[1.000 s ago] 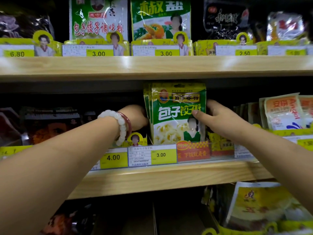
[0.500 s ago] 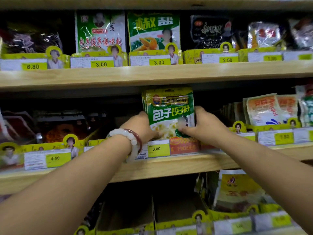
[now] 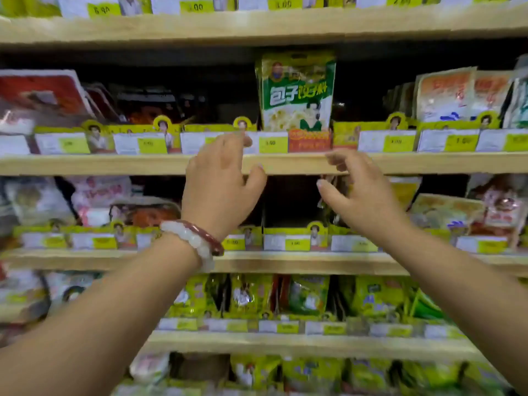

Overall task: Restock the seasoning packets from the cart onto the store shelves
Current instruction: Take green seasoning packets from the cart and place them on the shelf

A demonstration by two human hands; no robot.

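Light wooden shelves [image 3: 285, 162] run across in tiers, edged with yellow price tags [image 3: 273, 142], their blurred figures perhaps prices.

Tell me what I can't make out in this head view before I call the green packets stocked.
- Cart: out of frame, so remaining stock is unknown.
- Green seasoning packets: only the front one shows; it hides how many stand behind.
- Price tags: motion blur makes the figures unreadable.
- Slot on the shelf below, between left hand and right hand: too dark to see contents.
- Top shelf: goods cut off by the upper edge.
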